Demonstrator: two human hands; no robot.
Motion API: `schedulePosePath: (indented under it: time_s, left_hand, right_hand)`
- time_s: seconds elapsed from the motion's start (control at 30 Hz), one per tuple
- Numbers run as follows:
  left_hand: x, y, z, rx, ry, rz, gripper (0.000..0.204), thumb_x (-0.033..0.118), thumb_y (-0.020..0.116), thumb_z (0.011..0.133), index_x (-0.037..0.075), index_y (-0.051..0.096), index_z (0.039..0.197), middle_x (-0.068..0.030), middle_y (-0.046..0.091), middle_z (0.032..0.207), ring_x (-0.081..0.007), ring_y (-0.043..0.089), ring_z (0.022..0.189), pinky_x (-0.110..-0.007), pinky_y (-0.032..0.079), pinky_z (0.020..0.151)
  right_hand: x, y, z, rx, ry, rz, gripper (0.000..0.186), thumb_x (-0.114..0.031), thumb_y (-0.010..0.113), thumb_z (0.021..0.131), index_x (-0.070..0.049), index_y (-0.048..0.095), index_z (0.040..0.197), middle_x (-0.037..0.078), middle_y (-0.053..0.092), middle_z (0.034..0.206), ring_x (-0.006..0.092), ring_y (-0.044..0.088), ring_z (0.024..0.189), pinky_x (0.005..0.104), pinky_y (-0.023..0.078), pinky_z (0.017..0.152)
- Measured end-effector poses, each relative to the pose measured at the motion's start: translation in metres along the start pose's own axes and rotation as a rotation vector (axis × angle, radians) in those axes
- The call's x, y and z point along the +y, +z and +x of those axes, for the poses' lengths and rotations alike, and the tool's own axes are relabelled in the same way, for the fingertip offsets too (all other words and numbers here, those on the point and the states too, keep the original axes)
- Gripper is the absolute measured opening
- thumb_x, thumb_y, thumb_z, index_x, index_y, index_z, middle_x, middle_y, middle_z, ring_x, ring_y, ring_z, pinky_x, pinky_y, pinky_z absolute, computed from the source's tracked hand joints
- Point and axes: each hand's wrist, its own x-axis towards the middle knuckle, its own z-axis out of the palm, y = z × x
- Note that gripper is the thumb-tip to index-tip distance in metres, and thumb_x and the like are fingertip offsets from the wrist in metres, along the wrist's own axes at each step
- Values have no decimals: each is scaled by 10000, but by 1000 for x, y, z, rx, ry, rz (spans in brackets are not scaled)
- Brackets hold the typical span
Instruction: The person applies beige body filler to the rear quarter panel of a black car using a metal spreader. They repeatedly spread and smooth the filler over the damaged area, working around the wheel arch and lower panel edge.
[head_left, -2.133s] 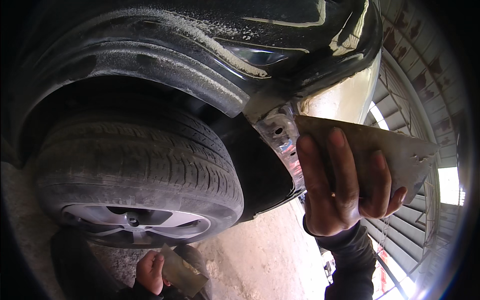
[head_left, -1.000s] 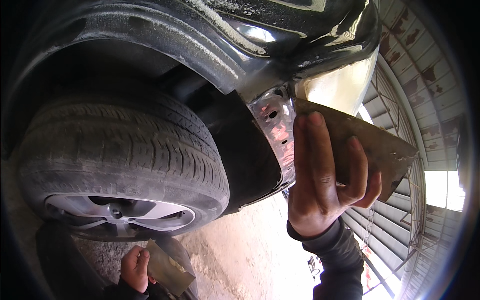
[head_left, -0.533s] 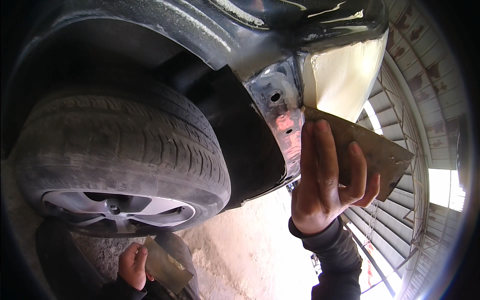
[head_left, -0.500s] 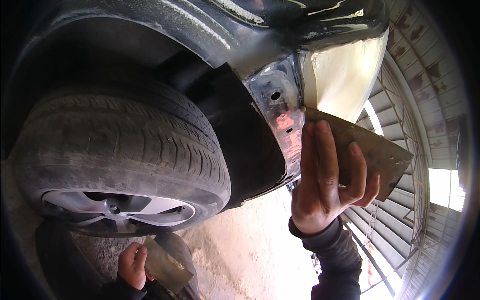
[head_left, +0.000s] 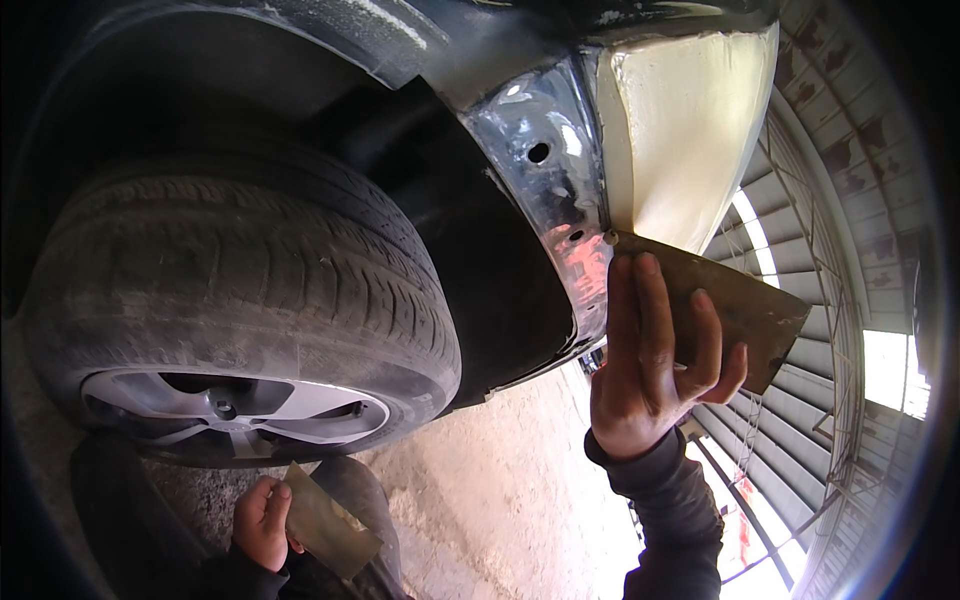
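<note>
My right hand (head_left: 650,350) grips a flat brownish filler spreader (head_left: 745,305), its fingers stretched along one face. The spreader's upper edge lies against the lower end of a car body panel coated in smooth cream filler (head_left: 690,130). A small lump of filler shows at the spreader's upper left corner. Low in the picture, my left hand (head_left: 262,522) pinches a second thin rectangular plate (head_left: 330,525), thumb on top. A light smear of filler lies along that plate's right edge. My right thumb is hidden behind the spreader.
The car's wheel and tyre (head_left: 240,290) fill the left side, beneath a dark wheel arch. Bare metal with holes and a reddish patch (head_left: 580,260) borders the filler. My bent legs (head_left: 365,500) are below, over rough pale ground (head_left: 480,480). A metal-framed roof curves at right.
My right hand and its spreader have moved slightly down relative to the cream panel's upper edge. The view has shifted, so the panel sits higher. My left hand keeps its plate.
</note>
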Motion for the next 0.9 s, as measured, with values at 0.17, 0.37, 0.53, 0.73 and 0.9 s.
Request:
schedulePosePath:
  time_s: [0.17,0.37,0.53,0.73,0.9]
  left_hand:
    - [2,0,-1,-1,11,27,274,280,546,1056,30,565,945,-46,599,654,-127,568,433,-249,440,365]
    - [1,1,1,1,23,47,276,285,549,1054,35,558,935,-41,586,660,-131,569,435,-258,447,364]
    - [7,5,-2,20,-30,56,276,287,561,1048,46,547,914,-16,545,661,-110,545,465,-258,442,392]
    - [5,3,1,-5,56,167,266,287,554,1047,45,548,936,-36,568,651,-130,559,436,-262,452,369]
    - [13,11,-1,4,9,147,268,289,552,1053,46,553,939,-27,558,654,-116,549,459,-257,442,397]
  right_hand:
    - [0,3,-13,-16,20,18,427,-47,640,847,-230,767,1212,-132,617,1377,209,453,1319,458,163,1182]
    - [1,5,-27,-54,24,10,450,-28,639,844,-226,756,1231,-119,607,1384,203,445,1325,456,162,1181]
    - [1,10,-40,-71,44,19,425,-45,653,864,-221,752,1237,-114,603,1389,198,437,1329,452,160,1178]
    - [-2,15,-54,-98,80,29,404,-53,652,881,-221,753,1235,-112,613,1374,191,442,1318,438,161,1175]
    - [-2,19,-63,-106,93,27,431,-32,645,866,-223,752,1237,-116,617,1369,188,443,1318,431,163,1177]
